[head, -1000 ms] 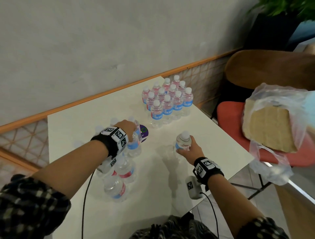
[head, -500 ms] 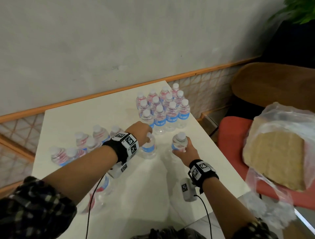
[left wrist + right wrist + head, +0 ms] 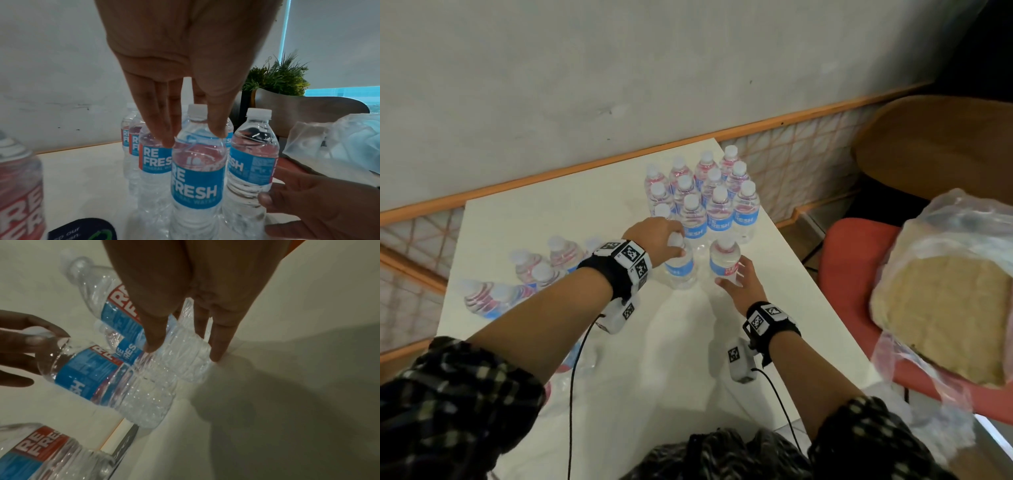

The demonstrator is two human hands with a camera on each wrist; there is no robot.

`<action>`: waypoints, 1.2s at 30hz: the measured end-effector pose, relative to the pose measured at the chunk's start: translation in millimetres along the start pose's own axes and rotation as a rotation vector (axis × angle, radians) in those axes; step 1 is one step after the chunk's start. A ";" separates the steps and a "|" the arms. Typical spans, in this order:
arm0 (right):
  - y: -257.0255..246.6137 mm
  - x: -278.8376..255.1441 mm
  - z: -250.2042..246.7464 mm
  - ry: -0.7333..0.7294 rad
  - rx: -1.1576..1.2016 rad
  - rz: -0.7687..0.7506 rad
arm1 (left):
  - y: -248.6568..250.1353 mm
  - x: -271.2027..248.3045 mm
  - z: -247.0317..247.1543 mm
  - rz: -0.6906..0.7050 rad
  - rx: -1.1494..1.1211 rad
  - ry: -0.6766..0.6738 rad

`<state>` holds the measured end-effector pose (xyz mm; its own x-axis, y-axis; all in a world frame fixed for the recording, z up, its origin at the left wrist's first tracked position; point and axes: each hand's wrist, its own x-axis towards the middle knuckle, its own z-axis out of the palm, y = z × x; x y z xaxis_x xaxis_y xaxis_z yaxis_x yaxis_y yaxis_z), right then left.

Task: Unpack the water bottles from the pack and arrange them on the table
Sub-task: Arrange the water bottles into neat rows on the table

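Note:
Two clear water bottles with blue labels stand on the white table (image 3: 592,342), just in front of a standing group of bottles (image 3: 709,195). My left hand (image 3: 654,236) (image 3: 193,138) grips the left bottle (image 3: 681,270) (image 3: 197,170) from above, at its shoulder below the cap. My right hand (image 3: 736,284) (image 3: 185,352) holds the lower body of the right bottle (image 3: 724,260) (image 3: 180,353), thumb on one side and fingers on the other. Further bottles (image 3: 534,274), some lying down, are clustered at the table's left.
The table's right edge runs close beside my right hand. Past it a red chair (image 3: 852,260) carries a plastic bag with a tan block (image 3: 945,308). A brown chair (image 3: 945,144) and a potted plant (image 3: 275,78) stand behind. A grey wall borders the table's far side.
Both hands have carried their bottles away from me toward the standing group. The two bottles now stand side by side just in front of it. My right hand sits lower on its bottle.

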<state>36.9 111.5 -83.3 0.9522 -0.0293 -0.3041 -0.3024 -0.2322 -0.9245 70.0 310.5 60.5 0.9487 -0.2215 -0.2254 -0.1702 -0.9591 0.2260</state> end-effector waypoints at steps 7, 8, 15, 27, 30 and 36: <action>-13.4 1.0 19.8 0.001 -0.031 -0.031 | -17.5 -4.5 7.0 -0.084 -0.074 0.025; -15.5 0.3 22.8 -0.002 -0.026 -0.036 | -20.4 -5.2 9.8 -0.090 -0.104 0.005; -8.1 2.6 31.6 0.029 -0.054 0.039 | -42.3 -2.5 28.1 -0.262 -0.429 -0.141; 4.3 19.8 23.4 -0.038 -0.095 0.045 | -34.9 20.0 69.3 -0.171 -0.861 -0.101; 6.5 22.3 22.1 -0.050 -0.114 0.039 | -33.5 24.1 75.1 -0.155 -0.888 -0.079; 8.6 23.7 20.9 -0.051 -0.112 0.054 | -34.8 24.7 80.0 -0.137 -0.917 -0.055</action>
<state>55.9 129.1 -103.3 0.9305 0.0040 -0.3662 -0.3433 -0.3391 -0.8759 78.1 324.3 -28.8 0.9271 -0.1471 -0.3448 0.2417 -0.4685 0.8498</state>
